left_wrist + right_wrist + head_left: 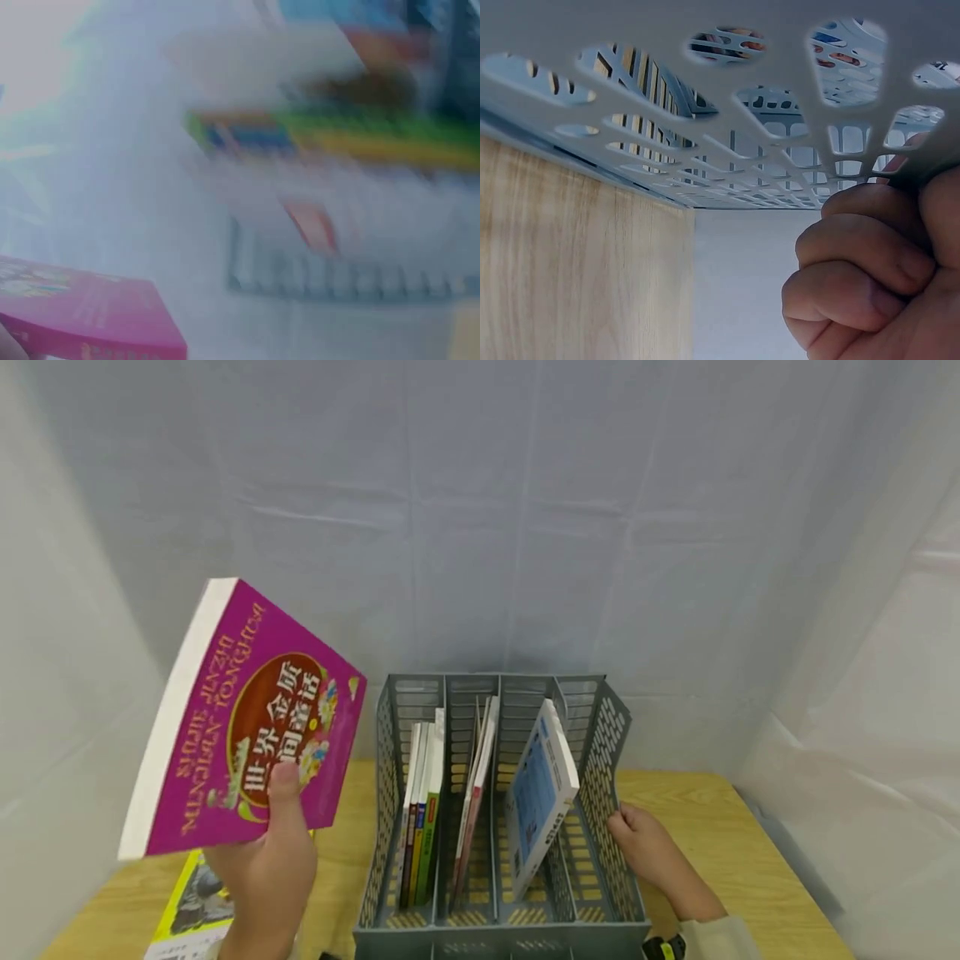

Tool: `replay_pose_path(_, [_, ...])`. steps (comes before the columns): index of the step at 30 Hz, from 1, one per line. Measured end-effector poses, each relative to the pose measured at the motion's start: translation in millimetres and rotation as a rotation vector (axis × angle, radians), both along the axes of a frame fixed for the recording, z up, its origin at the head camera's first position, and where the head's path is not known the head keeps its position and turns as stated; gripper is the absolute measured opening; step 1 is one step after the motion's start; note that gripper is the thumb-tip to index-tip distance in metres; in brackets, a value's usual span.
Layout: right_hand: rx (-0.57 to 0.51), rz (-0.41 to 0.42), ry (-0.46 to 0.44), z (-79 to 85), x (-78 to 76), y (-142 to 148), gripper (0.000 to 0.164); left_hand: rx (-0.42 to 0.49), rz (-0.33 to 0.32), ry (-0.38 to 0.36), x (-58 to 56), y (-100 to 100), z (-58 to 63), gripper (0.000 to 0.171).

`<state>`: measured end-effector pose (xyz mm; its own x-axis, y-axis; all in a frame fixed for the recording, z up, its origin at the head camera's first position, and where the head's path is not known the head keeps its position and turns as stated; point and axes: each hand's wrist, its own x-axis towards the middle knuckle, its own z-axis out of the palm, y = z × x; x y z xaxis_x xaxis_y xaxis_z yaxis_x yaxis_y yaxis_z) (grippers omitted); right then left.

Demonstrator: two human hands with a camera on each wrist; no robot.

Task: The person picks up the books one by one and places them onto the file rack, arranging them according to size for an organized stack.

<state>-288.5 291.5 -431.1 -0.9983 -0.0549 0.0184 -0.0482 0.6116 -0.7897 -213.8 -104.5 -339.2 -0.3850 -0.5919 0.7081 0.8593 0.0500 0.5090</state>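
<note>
My left hand (266, 868) grips a thick purple book (206, 752), thumb across its cover, in the air left of a grey file rack (504, 935). The book's cover has Chinese lettering in a brown oval; its corner also shows in the left wrist view as a pink-purple book (97, 315). On the rack's right side, my right hand (656, 852) holds the perforated wall (603, 777). Curled fingers (855, 247) show against that wall in the right wrist view. Several thin books (423, 810) stand in the leftmost compartment. The left wrist view is blurred.
Slim books (474, 802) lean in the second compartment. A white-and-blue book (540, 793) tilts right in the third. On the wooden table (720, 827), a yellow-edged magazine (197, 902) lies under my left hand. A pale sheet (480, 527) hangs behind.
</note>
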Motion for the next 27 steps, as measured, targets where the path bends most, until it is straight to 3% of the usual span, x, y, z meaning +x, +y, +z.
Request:
replay_pose_path(2, [0.009,0.000,0.006,0.1,-1.2,1.2,0.032,0.015,0.008,0.092,9.6,19.5,7.8,0.047])
replay_pose_path(5, [0.013,-0.007,0.018,-0.2,-3.0,3.6,0.031,0.026,0.041,0.105,24.4,53.3,10.8,0.046])
replay_pose_path(8, [0.009,-0.008,0.027,-0.9,-5.0,5.5,0.031,-0.017,0.083,-0.019,37.1,86.3,3.4,0.045])
replay_pose_path(10, [0.008,-0.012,0.031,-1.5,-6.5,5.5,0.030,-0.095,0.093,-0.105,40.3,104.5,-4.2,0.045])
replay_pose_path(12, [0.007,-0.016,0.036,-2.3,-8.0,4.4,0.031,-0.201,0.046,-0.192,40.1,118.2,-11.8,0.048])
replay_pose_path(16, [0.007,-0.021,0.049,-3.6,-10.2,0.6,0.031,-0.366,-0.103,-0.185,21.3,135.3,-26.4,0.050])
replay_pose_path(20, [0.005,-0.020,0.055,-4.7,-12.2,-2.1,0.031,-0.372,-0.196,-0.177,-5.0,150.0,-39.0,0.046])
replay_pose_path(23, [0.000,-0.020,0.060,-5.0,-13.5,-2.8,0.031,-0.414,-0.184,-0.251,-20.0,159.5,-47.6,0.044])
replay_pose_path(27, [-0.007,-0.018,0.063,-6.1,-14.1,-4.4,0.032,-0.544,-0.143,-0.364,-34.5,165.7,-59.4,0.044])
